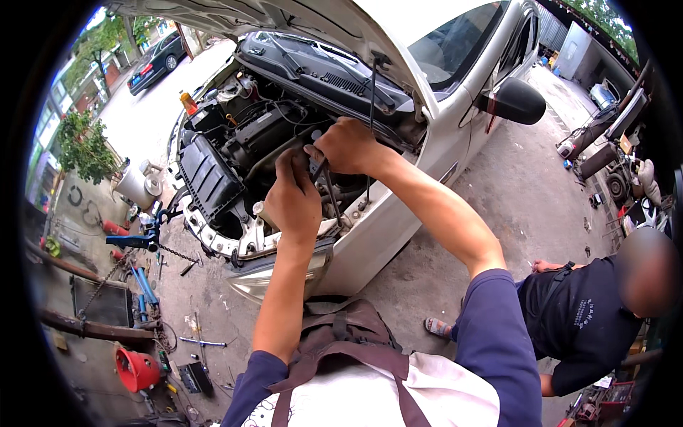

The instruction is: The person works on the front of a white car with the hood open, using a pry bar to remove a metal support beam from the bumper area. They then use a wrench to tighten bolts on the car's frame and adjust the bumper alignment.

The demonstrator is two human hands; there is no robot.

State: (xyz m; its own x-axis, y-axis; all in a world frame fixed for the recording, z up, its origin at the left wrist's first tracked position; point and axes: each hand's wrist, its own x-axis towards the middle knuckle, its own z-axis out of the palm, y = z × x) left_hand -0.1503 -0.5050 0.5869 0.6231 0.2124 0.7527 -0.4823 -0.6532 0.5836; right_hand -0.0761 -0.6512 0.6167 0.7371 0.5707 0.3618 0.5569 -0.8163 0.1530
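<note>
Both my hands are raised over the open engine bay of a white car. My left hand has its fingers curled together, near a dark slim piece that shows between the two hands. Just right of it and slightly farther off, my right hand is closed, its thumb side facing the left hand. What either hand grips is mostly hidden by the fingers. A black ribbed engine cover box lies left of my hands. Below my right hand, a thin dark hose or rod runs down toward the fender.
The raised hood hangs above, held by a thin prop rod. An orange-capped bottle stands at the bay's far edge. At right, another person in a dark shirt is close by. A blue jack, tools and a red bucket lie left.
</note>
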